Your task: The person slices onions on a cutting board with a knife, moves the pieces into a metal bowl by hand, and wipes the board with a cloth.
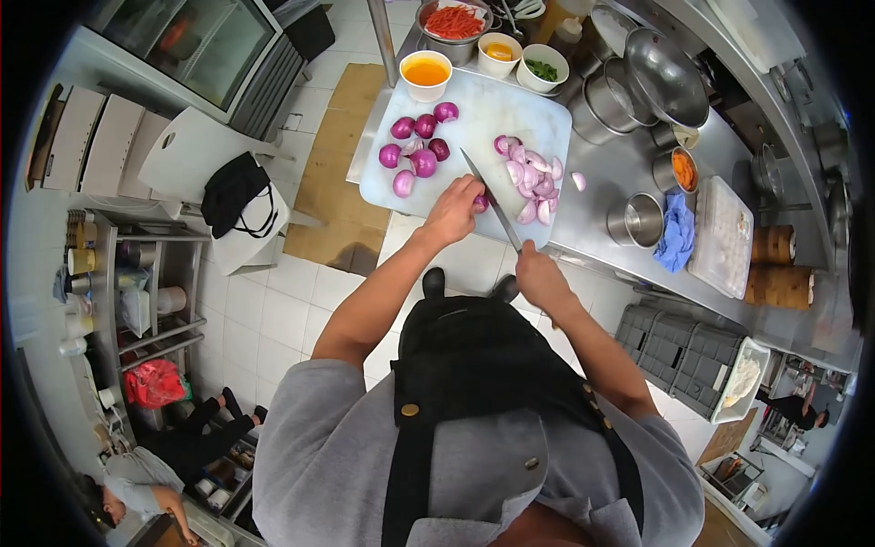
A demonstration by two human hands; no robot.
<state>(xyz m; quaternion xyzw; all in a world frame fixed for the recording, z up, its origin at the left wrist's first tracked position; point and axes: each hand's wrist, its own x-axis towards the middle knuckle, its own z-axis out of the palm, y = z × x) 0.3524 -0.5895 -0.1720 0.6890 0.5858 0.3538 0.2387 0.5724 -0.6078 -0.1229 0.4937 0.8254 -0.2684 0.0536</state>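
Note:
My right hand (541, 277) is closed round the handle of a knife (497, 208), whose blade points up and left over the white cutting board (474, 100). With bent fingers my left hand (454, 210) holds a red onion (480, 203) on the board near its front edge, just left of the blade. Several peeled red onions (423, 163) lie on the left part of the board. To the right of the knife is a pile of cut onion pieces (531, 180). One loose piece (579, 181) lies off the board on the steel counter.
Behind the board stand cups of orange liquid (426, 75), egg yolk (497, 53) and chopped greens (541, 69). Metal pots (635, 221), a blue cloth (675, 233) and a plastic container (723, 237) are at right. Another person (150, 479) is at lower left.

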